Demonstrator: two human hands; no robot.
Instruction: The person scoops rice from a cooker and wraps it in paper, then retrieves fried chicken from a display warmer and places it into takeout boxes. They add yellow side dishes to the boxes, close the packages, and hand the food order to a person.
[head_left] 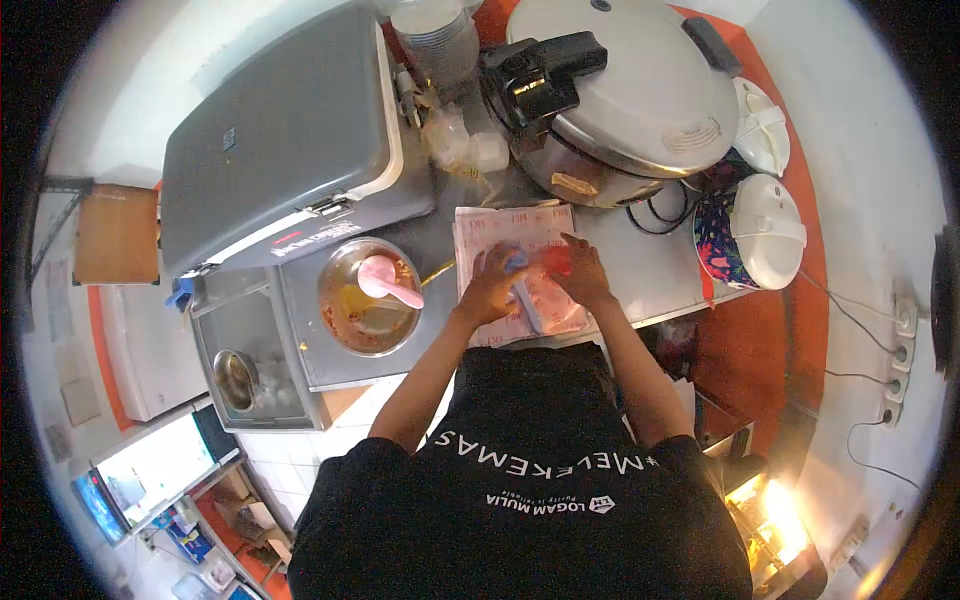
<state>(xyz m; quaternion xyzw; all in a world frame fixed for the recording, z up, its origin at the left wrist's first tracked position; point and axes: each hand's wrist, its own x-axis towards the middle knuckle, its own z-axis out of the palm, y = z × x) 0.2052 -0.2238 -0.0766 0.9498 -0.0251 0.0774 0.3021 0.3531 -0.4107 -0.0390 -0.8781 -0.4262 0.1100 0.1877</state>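
A stack of pink-and-white printed wrapping paper lies on the grey worktop in front of my body. My left hand is at its left side, fingers bent against the paper, close to a small blurred blue patch. My right hand bends over the right side, beside a blurred red patch. Between the hands a pale folded edge of the paper stands up. Both hands seem to pinch the paper. What lies under the fingers is hidden.
Left of the paper stands a clear bowl with a pink scoop in it. Behind are a grey cooler box, stacked plastic cups and a large pressure cooker. A patterned container with a white lid stands right.
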